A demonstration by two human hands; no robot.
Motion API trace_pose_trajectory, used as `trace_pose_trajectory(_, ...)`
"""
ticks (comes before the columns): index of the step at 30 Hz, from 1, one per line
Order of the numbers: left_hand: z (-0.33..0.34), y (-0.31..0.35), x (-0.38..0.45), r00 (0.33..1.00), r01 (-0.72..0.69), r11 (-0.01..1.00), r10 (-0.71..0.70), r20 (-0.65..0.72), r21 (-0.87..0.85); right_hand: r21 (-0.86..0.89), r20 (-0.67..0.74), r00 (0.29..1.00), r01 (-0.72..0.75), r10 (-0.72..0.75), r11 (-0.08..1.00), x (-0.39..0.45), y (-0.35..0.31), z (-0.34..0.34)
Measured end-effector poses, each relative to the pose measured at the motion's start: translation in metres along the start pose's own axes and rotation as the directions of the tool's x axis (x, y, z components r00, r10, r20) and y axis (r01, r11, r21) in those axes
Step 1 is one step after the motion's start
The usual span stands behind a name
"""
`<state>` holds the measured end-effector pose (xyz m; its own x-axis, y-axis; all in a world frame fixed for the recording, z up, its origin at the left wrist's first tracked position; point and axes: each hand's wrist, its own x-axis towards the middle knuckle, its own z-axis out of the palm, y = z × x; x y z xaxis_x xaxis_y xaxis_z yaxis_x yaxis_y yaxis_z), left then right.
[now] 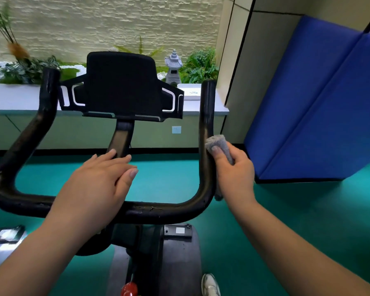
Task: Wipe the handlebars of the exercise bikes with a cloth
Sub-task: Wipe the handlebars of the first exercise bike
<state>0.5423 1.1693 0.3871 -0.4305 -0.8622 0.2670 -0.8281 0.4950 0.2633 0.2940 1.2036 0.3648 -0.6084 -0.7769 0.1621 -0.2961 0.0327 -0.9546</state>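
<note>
Right hand [233, 167] pinches a fuzzy grey cloth [219, 144] against the scuffed black tubular handlebar [205, 124]; left hand [100, 180] rests flat, fingers together, lower centre.

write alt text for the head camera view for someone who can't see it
A person's right hand presses a grey cloth against the right upright of a black exercise bike handlebar. Their left hand rests open over the bar's middle, below a black console.

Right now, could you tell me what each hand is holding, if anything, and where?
The right hand pinches the bunched grey cloth at its middle, against the handlebar. The left hand holds nothing.
</note>
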Motion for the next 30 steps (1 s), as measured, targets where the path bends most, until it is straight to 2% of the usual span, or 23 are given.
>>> trace_pose_trajectory(2,-0.002,0.003,-0.001,1.0,0.012,1.0,-0.012,-0.02,-0.006,0.067,-0.055,0.995,-0.085,0.088,0.994,-0.012,0.012,0.005)
trace_pose_trajectory(5,-0.005,0.007,-0.002,0.997,0.056,0.998,-0.056,-0.044,-0.01,0.203,-0.028,0.974,-0.216,0.226,0.955,-0.04,0.021,0.006)
trace_pose_trajectory(11,-0.005,0.007,-0.002,0.996,0.079,0.997,-0.079,-0.034,-0.013,0.26,-0.01,0.966,-0.246,0.257,0.934,0.001,0.021,0.018)
trace_pose_trajectory(16,-0.002,0.005,-0.002,0.994,0.086,0.995,-0.088,-0.066,-0.044,0.296,0.04,0.948,-0.313,0.316,0.902,-0.031,0.025,0.012)
trace_pose_trajectory(18,-0.001,0.005,-0.003,0.993,0.091,0.995,-0.094,-0.075,-0.049,0.228,0.01,0.97,-0.237,0.242,0.944,-0.037,0.017,0.006)
trace_pose_trajectory(20,-0.002,0.007,-0.002,0.993,0.09,0.995,-0.092,-0.074,-0.034,0.126,-0.004,0.997,-0.078,0.079,0.989,-0.025,0.003,0.002)
trace_pose_trajectory(22,-0.003,0.008,-0.003,0.993,0.091,0.996,-0.092,-0.068,-0.019,-0.028,0.119,0.988,0.101,-0.097,0.994,-0.005,-0.013,0.0)
trace_pose_trajectory(24,-0.004,0.009,-0.004,0.992,0.105,0.994,-0.106,-0.065,-0.016,-0.25,0.278,0.941,0.263,-0.191,0.932,0.006,-0.022,-0.002)
trace_pose_trajectory(26,-0.005,0.01,-0.005,0.991,0.114,0.993,-0.115,-0.072,-0.02,-0.42,0.402,0.893,0.375,-0.201,0.826,0.004,-0.029,-0.009)
trace_pose_trajectory(30,-0.005,0.01,-0.007,0.99,0.119,0.992,-0.121,-0.066,-0.034,-0.528,0.588,0.79,0.538,-0.174,0.657,-0.001,-0.037,-0.018)
